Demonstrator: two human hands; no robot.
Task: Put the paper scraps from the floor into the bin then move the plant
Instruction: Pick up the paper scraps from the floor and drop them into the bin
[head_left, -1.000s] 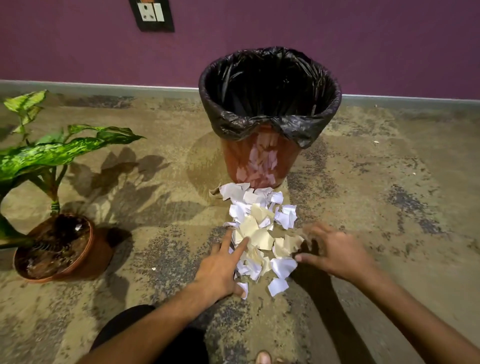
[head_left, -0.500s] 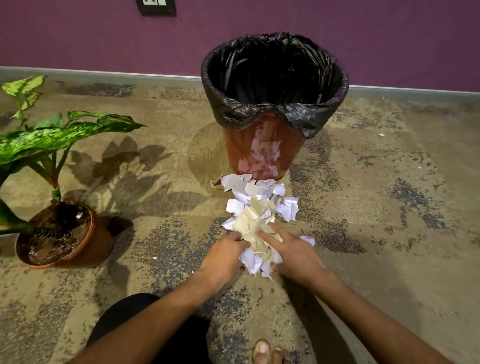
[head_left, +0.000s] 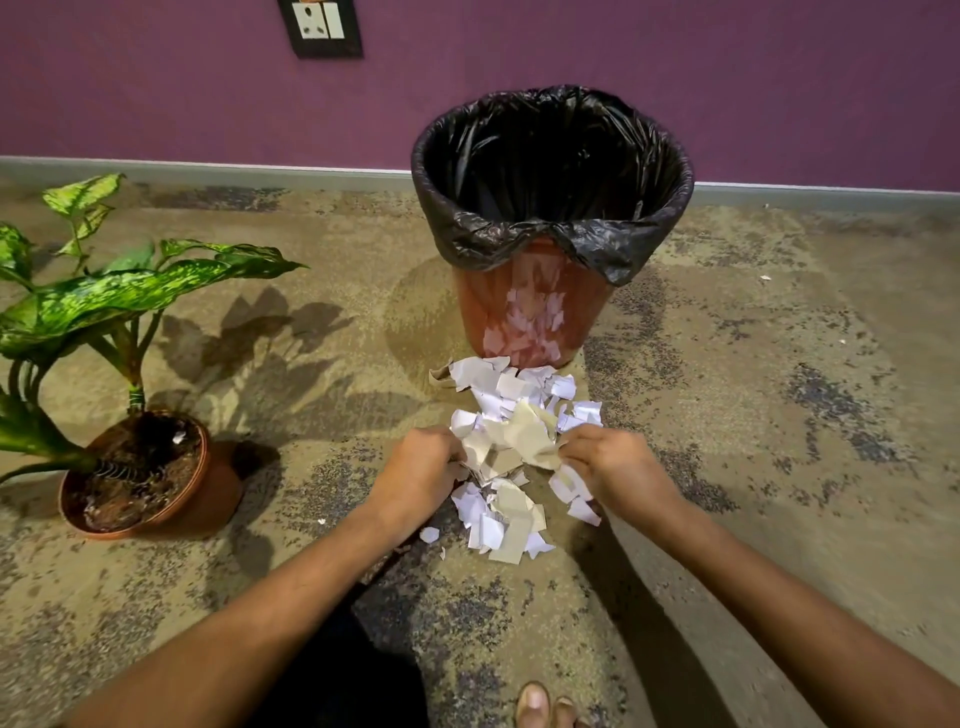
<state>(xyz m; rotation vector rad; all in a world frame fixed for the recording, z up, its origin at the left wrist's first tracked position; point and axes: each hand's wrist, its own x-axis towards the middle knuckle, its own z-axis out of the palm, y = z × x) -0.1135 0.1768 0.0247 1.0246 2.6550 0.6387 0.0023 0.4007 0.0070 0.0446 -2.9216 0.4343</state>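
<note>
White and beige paper scraps (head_left: 511, 395) lie in a pile on the floor in front of an orange bin (head_left: 524, 306) lined with a black bag. My left hand (head_left: 418, 470) and my right hand (head_left: 608, 465) press in from both sides of a bunch of scraps (head_left: 519, 441), which is lifted slightly off the floor. More scraps (head_left: 506, 519) lie loose below and between my hands. A potted plant (head_left: 135, 467) with green spotted leaves stands on the floor to the left.
The purple wall with a socket plate (head_left: 319, 26) runs behind the bin. My toes (head_left: 535, 704) show at the bottom edge. The floor is mottled concrete (head_left: 779, 415).
Both hands closed in on the pile from either side, gathered a bunch of scraps and raised it a little. Some scraps fell loose beneath.
</note>
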